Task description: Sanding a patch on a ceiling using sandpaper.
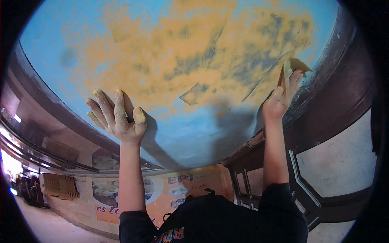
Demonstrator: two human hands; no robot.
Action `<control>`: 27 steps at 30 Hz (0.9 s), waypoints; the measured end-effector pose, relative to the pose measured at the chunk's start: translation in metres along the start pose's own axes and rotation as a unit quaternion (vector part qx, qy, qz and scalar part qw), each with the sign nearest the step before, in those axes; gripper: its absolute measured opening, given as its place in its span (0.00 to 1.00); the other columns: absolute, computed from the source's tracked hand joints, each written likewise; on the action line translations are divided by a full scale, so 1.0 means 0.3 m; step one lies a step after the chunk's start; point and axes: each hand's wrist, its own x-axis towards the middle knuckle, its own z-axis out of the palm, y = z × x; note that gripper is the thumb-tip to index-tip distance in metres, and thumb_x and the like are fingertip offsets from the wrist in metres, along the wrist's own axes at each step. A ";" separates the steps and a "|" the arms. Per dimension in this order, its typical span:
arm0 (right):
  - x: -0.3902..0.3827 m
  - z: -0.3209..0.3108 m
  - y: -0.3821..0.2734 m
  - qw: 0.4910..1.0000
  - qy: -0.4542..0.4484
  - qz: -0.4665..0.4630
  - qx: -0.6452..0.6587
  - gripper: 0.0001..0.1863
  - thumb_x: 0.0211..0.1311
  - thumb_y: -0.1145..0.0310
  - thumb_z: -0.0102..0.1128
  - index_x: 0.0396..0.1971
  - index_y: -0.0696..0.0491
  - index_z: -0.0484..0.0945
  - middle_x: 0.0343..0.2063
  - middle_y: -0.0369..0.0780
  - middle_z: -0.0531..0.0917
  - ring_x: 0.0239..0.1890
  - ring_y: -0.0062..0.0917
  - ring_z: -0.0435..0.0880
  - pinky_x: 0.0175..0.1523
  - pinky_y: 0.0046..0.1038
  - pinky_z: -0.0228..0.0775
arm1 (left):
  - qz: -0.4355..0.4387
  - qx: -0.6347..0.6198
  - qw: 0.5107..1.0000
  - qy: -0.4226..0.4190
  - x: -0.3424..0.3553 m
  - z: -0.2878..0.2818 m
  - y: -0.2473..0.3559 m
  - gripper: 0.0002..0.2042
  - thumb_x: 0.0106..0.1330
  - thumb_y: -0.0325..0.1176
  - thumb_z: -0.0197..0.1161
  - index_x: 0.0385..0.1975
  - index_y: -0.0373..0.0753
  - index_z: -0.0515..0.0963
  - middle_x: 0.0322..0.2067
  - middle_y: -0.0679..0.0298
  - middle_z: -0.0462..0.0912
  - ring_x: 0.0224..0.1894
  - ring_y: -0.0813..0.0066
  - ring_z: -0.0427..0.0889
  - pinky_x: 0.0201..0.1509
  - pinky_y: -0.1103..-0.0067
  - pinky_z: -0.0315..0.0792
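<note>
Framing the blue ceiling (194, 133): dark wooden beams (336, 89).

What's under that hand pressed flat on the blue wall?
The left hand lies spread on the blue surface, just below the orange patch. Blue shows around the fingers; what lies directly beneath the palm is covered, so it cannot be seen.

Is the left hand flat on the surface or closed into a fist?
Flat. The left hand lies open against the blue surface, fingers spread and pointing up, yellow dust on them.
</note>
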 end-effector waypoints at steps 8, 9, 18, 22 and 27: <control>-0.386 -0.045 0.027 0.989 -0.114 0.018 -0.093 0.27 0.69 0.65 0.36 0.67 0.55 0.59 0.69 0.55 0.51 0.71 0.53 0.45 0.70 0.55 0.32 | 0.007 0.015 1.000 -0.016 0.009 -0.008 0.022 0.26 0.69 0.52 0.48 0.61 0.44 0.70 0.68 0.50 0.58 0.72 0.50 0.47 0.72 0.58 0.38; -0.348 -0.045 0.040 0.992 -0.100 0.017 -0.080 0.27 0.70 0.64 0.37 0.67 0.55 0.58 0.69 0.55 0.51 0.71 0.53 0.45 0.70 0.55 0.32 | 0.008 0.014 1.000 -0.017 0.009 -0.011 0.019 0.26 0.69 0.52 0.49 0.61 0.44 0.70 0.68 0.50 0.58 0.72 0.50 0.48 0.72 0.58 0.38; 0.108 0.001 -0.019 0.999 0.032 -0.031 0.005 0.27 0.69 0.67 0.39 0.67 0.56 0.59 0.69 0.49 0.55 0.71 0.50 0.48 0.70 0.49 0.39 | 0.013 0.018 1.000 -0.018 0.013 -0.019 0.014 0.24 0.68 0.48 0.49 0.60 0.43 0.71 0.68 0.50 0.57 0.72 0.50 0.47 0.72 0.58 0.38; -0.270 0.012 -0.010 0.999 -0.038 0.002 0.008 0.29 0.63 0.70 0.44 0.66 0.57 0.59 0.67 0.51 0.58 0.70 0.55 0.50 0.69 0.56 0.36 | 0.010 0.017 1.000 -0.022 0.015 -0.026 0.009 0.25 0.67 0.49 0.50 0.61 0.44 0.70 0.68 0.50 0.57 0.72 0.49 0.47 0.72 0.58 0.38; -0.509 -0.028 0.036 0.987 -0.149 0.038 -0.048 0.29 0.66 0.67 0.42 0.66 0.62 0.58 0.67 0.57 0.55 0.70 0.54 0.48 0.71 0.52 0.37 | 0.010 0.009 1.000 -0.014 0.017 -0.006 0.023 0.24 0.68 0.49 0.50 0.61 0.45 0.70 0.68 0.50 0.56 0.73 0.51 0.47 0.72 0.58 0.37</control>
